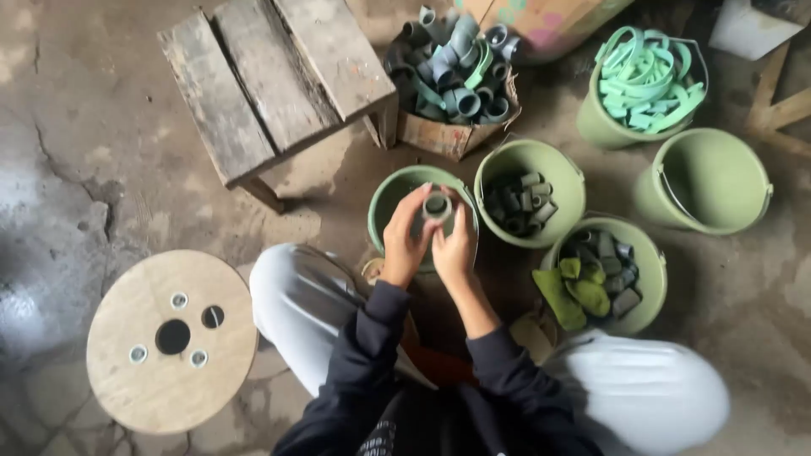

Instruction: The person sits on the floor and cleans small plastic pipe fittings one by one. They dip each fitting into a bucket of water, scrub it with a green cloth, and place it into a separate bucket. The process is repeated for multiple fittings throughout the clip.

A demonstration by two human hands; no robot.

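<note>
Dark long sleeves pushed up, light grey trousers.

Both hands [429,241] raised, fingers curled

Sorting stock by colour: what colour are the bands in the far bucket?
Light green bands, seen from the head view.

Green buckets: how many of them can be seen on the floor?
5. One bucket under the hands, one right of it, one nearer the right knee, one empty, one with light green strips. Others may lie outside the frame.
</note>
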